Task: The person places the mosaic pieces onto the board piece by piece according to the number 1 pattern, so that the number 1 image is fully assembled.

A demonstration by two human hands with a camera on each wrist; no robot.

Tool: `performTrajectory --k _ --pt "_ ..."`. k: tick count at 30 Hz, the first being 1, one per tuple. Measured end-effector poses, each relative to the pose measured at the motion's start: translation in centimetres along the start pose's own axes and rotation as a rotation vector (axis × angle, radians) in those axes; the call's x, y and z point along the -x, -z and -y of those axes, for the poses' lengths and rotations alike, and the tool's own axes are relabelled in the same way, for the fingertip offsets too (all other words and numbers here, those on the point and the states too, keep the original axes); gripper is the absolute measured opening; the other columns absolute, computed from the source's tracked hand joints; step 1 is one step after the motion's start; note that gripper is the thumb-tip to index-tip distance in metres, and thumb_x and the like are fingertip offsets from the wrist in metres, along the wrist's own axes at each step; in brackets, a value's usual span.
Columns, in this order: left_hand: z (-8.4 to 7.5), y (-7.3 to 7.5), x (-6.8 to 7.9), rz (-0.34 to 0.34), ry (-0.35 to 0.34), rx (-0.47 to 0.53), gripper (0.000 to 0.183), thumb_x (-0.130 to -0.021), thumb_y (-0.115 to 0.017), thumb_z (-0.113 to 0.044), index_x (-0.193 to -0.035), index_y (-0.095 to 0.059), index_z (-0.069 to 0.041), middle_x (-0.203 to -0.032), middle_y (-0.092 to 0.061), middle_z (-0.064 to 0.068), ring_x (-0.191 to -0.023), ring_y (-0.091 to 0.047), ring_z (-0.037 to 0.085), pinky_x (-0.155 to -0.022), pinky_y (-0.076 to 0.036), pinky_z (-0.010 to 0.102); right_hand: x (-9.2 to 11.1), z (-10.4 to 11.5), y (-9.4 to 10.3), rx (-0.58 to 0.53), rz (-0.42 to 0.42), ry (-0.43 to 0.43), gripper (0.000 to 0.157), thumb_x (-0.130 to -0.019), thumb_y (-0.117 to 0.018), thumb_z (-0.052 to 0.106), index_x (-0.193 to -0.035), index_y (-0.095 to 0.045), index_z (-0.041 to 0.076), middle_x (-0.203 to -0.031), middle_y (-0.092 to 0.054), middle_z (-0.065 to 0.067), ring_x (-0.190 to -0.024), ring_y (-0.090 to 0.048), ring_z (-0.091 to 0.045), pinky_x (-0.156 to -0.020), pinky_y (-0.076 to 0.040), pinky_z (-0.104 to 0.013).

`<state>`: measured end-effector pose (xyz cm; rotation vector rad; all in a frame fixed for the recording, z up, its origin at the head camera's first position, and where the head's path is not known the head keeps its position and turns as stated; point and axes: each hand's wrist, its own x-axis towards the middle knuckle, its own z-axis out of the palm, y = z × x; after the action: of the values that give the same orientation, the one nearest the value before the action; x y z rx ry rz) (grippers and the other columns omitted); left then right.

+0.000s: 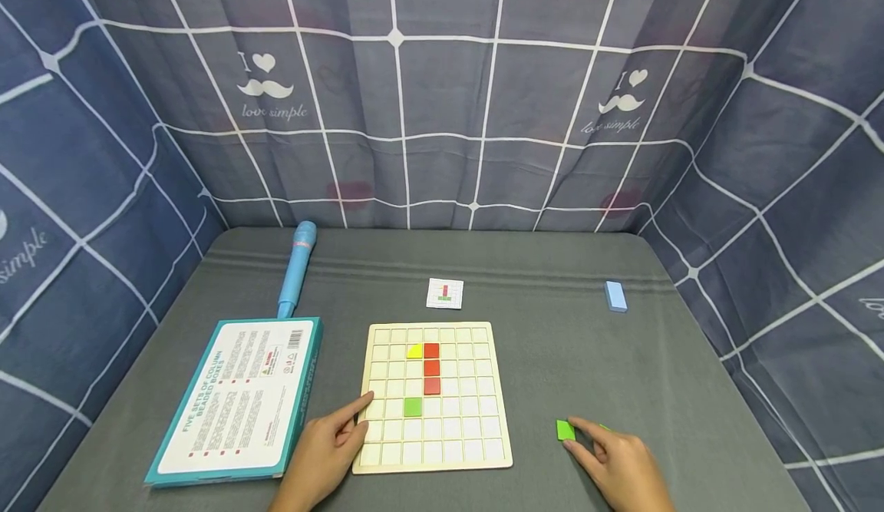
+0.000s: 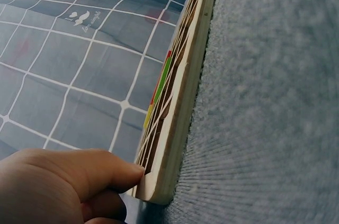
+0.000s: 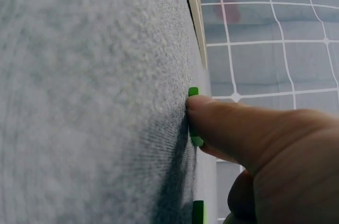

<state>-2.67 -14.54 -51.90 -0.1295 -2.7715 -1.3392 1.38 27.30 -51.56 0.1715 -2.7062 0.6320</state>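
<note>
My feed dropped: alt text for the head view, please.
The right hand pinches a green tile right of a grid board whose left edge the left hand touches. The board holds three red tiles, a yellow piece and a green square; a card lies beyond.

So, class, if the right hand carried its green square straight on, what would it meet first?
Probably the grid board, at its right edge; how high the right hand sits is unclear.

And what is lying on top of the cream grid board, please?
On the board lie a yellow piece, three red squares in a column and a green square. The left hand covers a bit of the left edge; that spot is hidden.
</note>
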Motion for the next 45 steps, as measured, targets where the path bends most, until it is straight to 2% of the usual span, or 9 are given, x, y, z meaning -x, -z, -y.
performTrajectory --k 7,17,25,35,45 --pt "-0.2 0.0 0.0 -0.003 0.004 -0.007 0.037 -0.091 -0.076 -0.007 -0.126 -0.075 -0.019 -0.055 -0.035 -0.016 -0.050 -0.026 -0.001 -0.051 -0.026 0.018 -0.1 -0.1 -0.1 -0.008 -0.022 0.015 0.030 -0.073 -0.092 0.022 -0.100 -0.081 0.023 -0.059 -0.019 0.023 -0.051 -0.014 0.006 -0.044 -0.021 -0.019" --pt "-0.3 0.1 0.0 0.009 0.036 -0.009 0.037 -0.092 -0.075 -0.009 -0.127 -0.074 -0.020 -0.055 -0.036 -0.015 -0.049 -0.027 0.000 -0.051 -0.027 0.019 -0.1 -0.1 -0.2 -0.024 -0.007 -0.003 0.028 -0.073 -0.092 0.020 -0.099 -0.080 0.022 -0.059 -0.020 0.023 -0.051 -0.015 0.005 -0.044 -0.023 -0.019" --pt "-0.3 0.1 0.1 0.005 0.025 -0.006 0.037 -0.092 -0.075 -0.009 -0.127 -0.075 -0.020 -0.055 -0.036 -0.016 -0.049 -0.027 0.000 -0.051 -0.026 0.019 -0.2 -0.1 -0.4 -0.026 -0.012 0.023 0.029 -0.073 -0.093 0.020 -0.098 -0.079 0.023 -0.059 -0.021 0.023 -0.050 -0.017 0.006 -0.045 -0.024 -0.019" --pt "-0.3 0.2 0.0 0.003 0.026 -0.012 0.037 -0.092 -0.076 -0.008 -0.127 -0.075 -0.020 -0.055 -0.035 -0.015 -0.049 -0.027 0.000 -0.051 -0.026 0.018 -0.6 0.6 -0.9 -0.052 -0.029 0.092 0.031 -0.069 -0.094 0.021 -0.095 -0.077 0.025 -0.060 -0.022 0.026 -0.050 -0.018 0.008 -0.045 -0.022 -0.014" --pt "-0.2 0.0 0.0 -0.004 0.008 0.002 0.037 -0.091 -0.076 -0.007 -0.127 -0.075 -0.019 -0.055 -0.035 -0.016 -0.049 -0.026 -0.001 -0.051 -0.026 0.018 -1.1 2.0 -1.4 -0.090 0.012 0.078 0.027 -0.074 -0.092 0.025 -0.095 -0.077 0.029 -0.058 -0.021 0.026 -0.050 -0.016 0.009 -0.044 -0.022 -0.016"
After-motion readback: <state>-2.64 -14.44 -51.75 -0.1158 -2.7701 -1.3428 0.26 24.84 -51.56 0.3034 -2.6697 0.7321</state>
